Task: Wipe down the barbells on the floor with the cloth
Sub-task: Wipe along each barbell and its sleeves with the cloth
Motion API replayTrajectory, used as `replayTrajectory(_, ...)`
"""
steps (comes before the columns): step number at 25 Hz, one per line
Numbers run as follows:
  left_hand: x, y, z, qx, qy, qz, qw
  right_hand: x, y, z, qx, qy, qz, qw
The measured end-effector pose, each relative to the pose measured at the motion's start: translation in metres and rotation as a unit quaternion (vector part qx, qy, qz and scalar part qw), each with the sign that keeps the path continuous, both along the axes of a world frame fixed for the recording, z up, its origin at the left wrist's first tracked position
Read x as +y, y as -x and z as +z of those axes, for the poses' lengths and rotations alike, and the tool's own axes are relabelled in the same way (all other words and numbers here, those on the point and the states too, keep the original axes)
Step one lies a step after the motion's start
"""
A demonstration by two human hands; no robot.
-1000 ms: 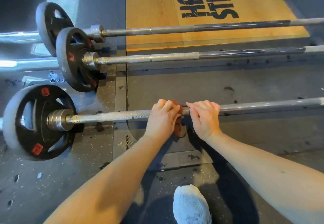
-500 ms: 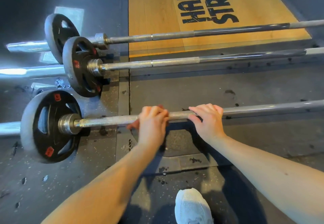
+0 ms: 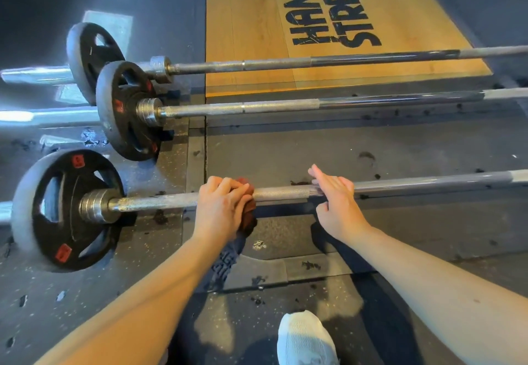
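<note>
Grips with the left hand (image 3: 223, 207) a rust-brown cloth (image 3: 249, 210), curling the fingers over it and around the knurled steel shaft of the nearest barbell (image 3: 285, 193); lets a tail of the cloth hang below the shaft. Rests the right hand (image 3: 337, 202) on the same shaft a little further right, apart from the left, with fingers straight and loosely spread across the top, holding nothing. Faces three bars lying side by side on speckled dark rubber floor (image 3: 400, 150): the nearest with a black weight plate (image 3: 65, 210) bearing red labels at its left end, then the middle barbell (image 3: 285, 106), then the far barbell (image 3: 285, 63) crossing a lettered wooden platform (image 3: 248, 36). Keeps a white mesh shoe (image 3: 305, 339) at the bottom edge.
</note>
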State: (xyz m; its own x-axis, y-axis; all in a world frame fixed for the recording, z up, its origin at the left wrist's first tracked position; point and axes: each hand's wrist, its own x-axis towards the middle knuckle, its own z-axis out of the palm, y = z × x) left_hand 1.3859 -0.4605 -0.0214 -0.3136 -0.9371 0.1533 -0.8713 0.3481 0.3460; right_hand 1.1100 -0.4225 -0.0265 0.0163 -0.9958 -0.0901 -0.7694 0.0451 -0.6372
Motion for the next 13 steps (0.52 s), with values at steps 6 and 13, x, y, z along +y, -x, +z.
replayTrajectory(6,0.002,0.085,0.023,0.002,-0.048,-0.013,0.999,0.008,0.031,0.0,0.137,0.061,-0.103,0.983)
replayTrajectory(13,-0.011,0.16,0.01,-0.066,-0.032,-0.123,0.99,0.007,0.027,-0.005,0.151,0.106,-0.098,0.978)
